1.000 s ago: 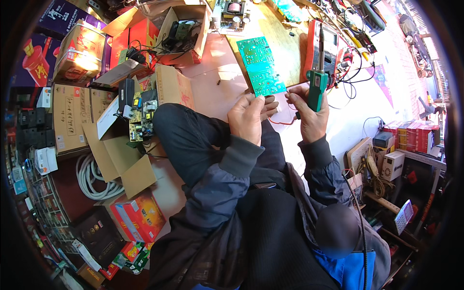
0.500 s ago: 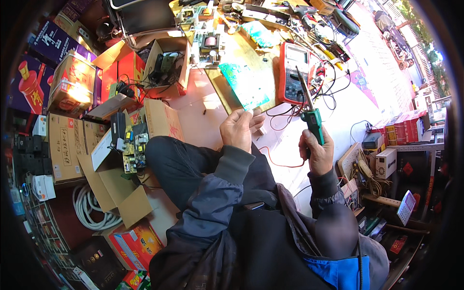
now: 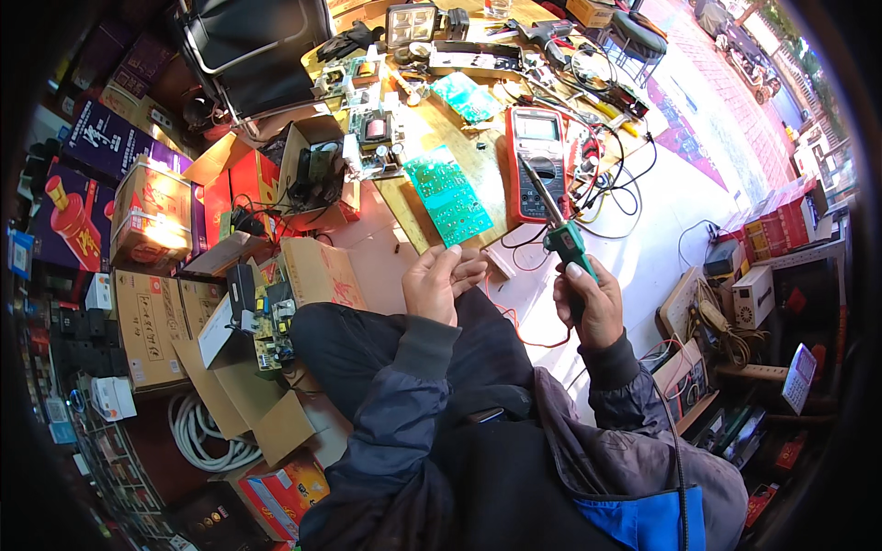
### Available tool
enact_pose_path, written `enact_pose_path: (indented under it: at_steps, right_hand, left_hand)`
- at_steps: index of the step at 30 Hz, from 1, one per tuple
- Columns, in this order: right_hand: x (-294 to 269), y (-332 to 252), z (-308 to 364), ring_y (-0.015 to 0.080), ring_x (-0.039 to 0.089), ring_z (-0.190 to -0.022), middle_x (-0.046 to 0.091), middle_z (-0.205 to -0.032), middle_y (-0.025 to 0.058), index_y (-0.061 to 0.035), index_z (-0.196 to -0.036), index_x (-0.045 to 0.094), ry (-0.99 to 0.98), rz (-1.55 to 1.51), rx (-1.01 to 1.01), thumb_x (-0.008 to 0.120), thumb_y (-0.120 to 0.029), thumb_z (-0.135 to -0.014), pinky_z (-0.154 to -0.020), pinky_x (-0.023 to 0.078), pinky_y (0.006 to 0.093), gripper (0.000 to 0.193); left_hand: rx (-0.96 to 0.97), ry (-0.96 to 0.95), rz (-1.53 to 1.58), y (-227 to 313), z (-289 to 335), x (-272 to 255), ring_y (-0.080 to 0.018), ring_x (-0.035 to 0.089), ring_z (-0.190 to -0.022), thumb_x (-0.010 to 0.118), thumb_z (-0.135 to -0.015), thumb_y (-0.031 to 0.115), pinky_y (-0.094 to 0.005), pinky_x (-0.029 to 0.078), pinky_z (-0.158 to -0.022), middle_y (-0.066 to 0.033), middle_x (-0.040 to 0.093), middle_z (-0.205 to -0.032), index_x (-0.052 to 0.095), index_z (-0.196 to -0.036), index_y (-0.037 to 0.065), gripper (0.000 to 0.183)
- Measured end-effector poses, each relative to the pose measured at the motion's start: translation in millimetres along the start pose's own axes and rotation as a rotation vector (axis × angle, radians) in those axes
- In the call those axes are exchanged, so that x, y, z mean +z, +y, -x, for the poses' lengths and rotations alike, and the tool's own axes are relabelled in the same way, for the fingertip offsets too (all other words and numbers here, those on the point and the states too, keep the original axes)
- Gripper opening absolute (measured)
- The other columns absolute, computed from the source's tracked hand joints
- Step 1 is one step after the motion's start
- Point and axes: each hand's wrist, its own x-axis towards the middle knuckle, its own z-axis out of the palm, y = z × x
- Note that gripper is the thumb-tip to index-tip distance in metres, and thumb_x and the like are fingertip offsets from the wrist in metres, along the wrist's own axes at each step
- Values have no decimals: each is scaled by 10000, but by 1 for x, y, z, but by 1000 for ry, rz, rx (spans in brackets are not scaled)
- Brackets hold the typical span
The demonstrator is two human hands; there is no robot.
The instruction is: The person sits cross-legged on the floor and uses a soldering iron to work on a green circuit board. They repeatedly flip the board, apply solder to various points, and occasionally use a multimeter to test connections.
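Wooden tabletop [image 3: 478, 161] ahead, crowded with boards, tools and cable. On it a green circuit board [image 3: 447, 195] lies flat near the front edge; just right of it sits a red multimeter [image 3: 536, 161] with black and red leads trailing off.

Right hand [image 3: 593, 308] is wrapped closed around the green handle of a soldering iron [image 3: 560, 234], thumb up along the grip, metal tip raised and pointing toward the multimeter, above the lap and clear of the board. Left hand [image 3: 441, 280] is held over the knee, fingertips drawn together as if pinching something small; what it is cannot be made out.

Risks, as judged: the raised tip sits close to the meter leads and could scorch their insulation; a small part pinched over the lap could drop among the clutter below.

Packaging, left side: brown cartons [image 3: 152, 321] with red print, flaps open; red boxes [image 3: 243, 197] behind them; purple boxes [image 3: 110, 138] with pale lettering further back; a red-orange box [image 3: 289, 491] low by the white coiled hose [image 3: 207, 436].
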Motion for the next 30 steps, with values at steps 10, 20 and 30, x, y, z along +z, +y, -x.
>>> enact_pose_path:
  at_steps: [10,20,30]
  right_hand:
    - [-9,0,-15,171,506,-384,584,-645,117,44,-1087,594,-94,-251,117,491,-375,-1070,-357,402,274,432]
    - [-30,-16,-6,201,553,-405,634,-687,169,74,-1136,581,-69,-361,47,483,-284,-1069,-391,449,281,377]
    - [-36,-13,-9,204,548,-409,635,-697,182,76,-1120,575,-83,-389,79,516,-263,-1047,-395,448,287,352]
  left_hand:
    - [523,-73,-791,112,-16,17,-131,646,-671,697,-975,162,-276,538,-676,-68,727,-816,732,-959,-41,207]
    - [603,-382,-2096,119,-190,102,-398,701,-949,654,-868,289,-472,560,-867,-167,750,-1010,804,-1066,162,279]
    - [703,-401,-2141,98,-203,99,-405,705,-921,680,-859,281,-488,555,-829,-190,745,-963,792,-1000,147,225]
